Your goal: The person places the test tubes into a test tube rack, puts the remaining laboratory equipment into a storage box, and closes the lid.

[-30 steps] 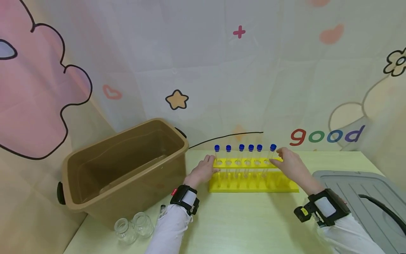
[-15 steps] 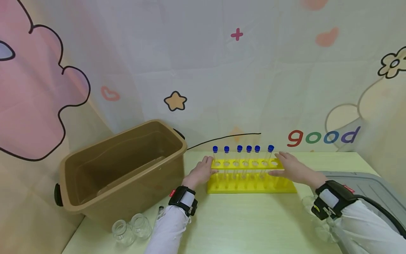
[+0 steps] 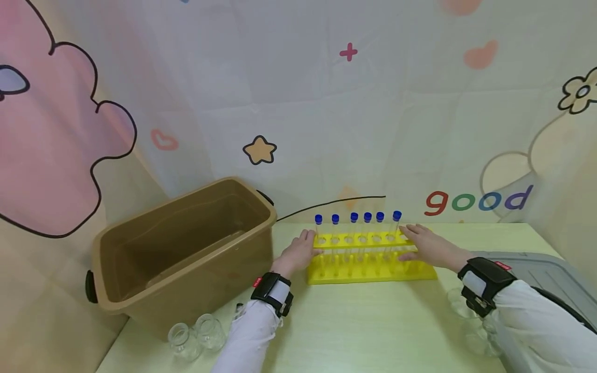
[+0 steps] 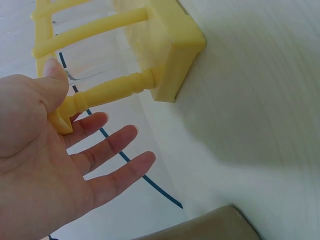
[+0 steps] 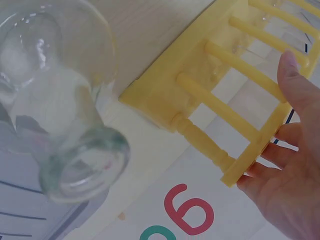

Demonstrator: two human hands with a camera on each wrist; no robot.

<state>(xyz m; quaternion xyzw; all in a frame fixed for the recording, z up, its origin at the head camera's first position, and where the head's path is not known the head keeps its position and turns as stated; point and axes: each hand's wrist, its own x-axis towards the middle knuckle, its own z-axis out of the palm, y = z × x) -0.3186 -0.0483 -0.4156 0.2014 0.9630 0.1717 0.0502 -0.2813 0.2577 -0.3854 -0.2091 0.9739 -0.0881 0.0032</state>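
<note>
A yellow test tube rack (image 3: 356, 275) stands on the table, with several clear test tubes (image 3: 354, 216) with blue caps in its holes. My left hand (image 3: 294, 255) grips the left end of the top bar, thumb in front and the other fingers loosely spread behind, as the left wrist view shows. At the opposite end, my right hand (image 3: 431, 248) holds the same bar between its thumb (image 5: 292, 80) and the fingers behind. The rightmost tube leans slightly beside that hand.
A large brown bin (image 3: 219, 274) stands at the left. Two glass jars (image 3: 184, 342) sit in front of it, and more glassware (image 3: 480, 339) is beside my right forearm. A grey ribbed lid (image 3: 531, 261) lies at the right. A printed cloth (image 3: 298, 114) hangs behind.
My right hand has moved from beside the rightmost tube to a grip on the rack's right end. That end has shifted slightly away. The left hand has kept its hold.
</note>
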